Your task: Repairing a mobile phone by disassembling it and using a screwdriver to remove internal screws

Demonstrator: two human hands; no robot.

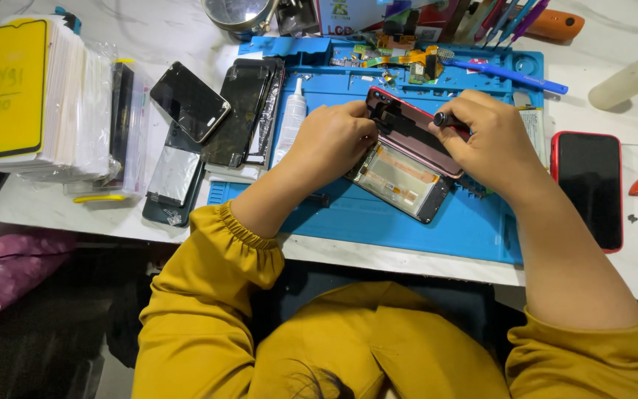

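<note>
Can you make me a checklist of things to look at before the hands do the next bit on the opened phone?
1. Left hand steadying the opened phone: ok, its fingers are on the phone's top end.
2. Right hand has a tool: ok, it grips a dark-handled tool.
3. Tool tip on the right spot: cannot tell, the tip is hidden by the hand.
4. Phone lying over the blue mat: ok.
5. Small loose parts out of the way: ok, they sit at the mat's far edge.
6. Glue tube capped: cannot tell, too small to see.
</note>
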